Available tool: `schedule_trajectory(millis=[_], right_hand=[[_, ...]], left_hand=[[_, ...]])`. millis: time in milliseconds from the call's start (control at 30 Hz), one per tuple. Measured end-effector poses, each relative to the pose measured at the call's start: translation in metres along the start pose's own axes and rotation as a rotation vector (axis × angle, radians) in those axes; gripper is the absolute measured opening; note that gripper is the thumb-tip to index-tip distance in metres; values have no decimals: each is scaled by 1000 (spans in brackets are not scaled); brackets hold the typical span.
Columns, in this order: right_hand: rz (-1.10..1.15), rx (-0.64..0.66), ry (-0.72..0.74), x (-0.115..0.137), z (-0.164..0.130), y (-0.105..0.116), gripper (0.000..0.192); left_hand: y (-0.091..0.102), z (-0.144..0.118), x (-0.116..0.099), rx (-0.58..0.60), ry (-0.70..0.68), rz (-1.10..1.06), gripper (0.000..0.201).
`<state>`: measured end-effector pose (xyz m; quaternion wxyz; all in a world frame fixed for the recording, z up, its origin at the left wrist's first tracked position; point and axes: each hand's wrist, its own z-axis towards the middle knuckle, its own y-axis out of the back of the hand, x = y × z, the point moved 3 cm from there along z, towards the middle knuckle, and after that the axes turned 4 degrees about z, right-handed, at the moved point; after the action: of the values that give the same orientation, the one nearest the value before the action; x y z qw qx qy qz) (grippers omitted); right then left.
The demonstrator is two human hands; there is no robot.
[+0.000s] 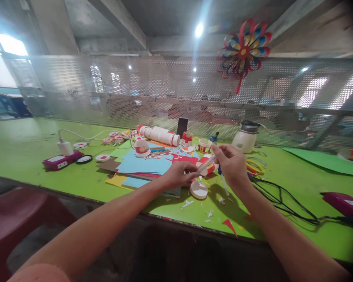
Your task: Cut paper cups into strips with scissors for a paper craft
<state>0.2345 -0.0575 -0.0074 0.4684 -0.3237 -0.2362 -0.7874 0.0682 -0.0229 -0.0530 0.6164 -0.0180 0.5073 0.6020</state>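
Head view shows the left hand (181,174) pinching a red-and-white paper cup (208,166) just above the green tabletop (32,149), while the right hand (231,162) grips a thin white stick (206,163) laid against it. The cup looks light and easily crushed (thin paper, likely), so a soft hold near the stiffer rim seems safest.

Light: bright overall — a ceiling lamp (198,30) flares with streaks, and the window (6,55) at upper left is blown out.
Shadows: soft, falling on the green table (23,149) beneath the hands.
Focus: the mesh screen (164,90) and background look hazy.
Edges: wide-angle bending — dark vignette at the right corners.
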Motion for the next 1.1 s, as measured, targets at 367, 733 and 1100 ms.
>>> schedule_trajectory(millis=[367, 733, 1100], right_hand=[[256, 376, -294, -17, -14, -18, 46], [440, 284, -269, -20, 8, 7, 40], [-61, 531, 226, -20, -5, -8, 24]], left_hand=[[9, 0, -4, -49, 45, -71, 27], [23, -6, -10, 141, 104, 78, 37], [16, 0, 2, -6, 225, -178, 48]])
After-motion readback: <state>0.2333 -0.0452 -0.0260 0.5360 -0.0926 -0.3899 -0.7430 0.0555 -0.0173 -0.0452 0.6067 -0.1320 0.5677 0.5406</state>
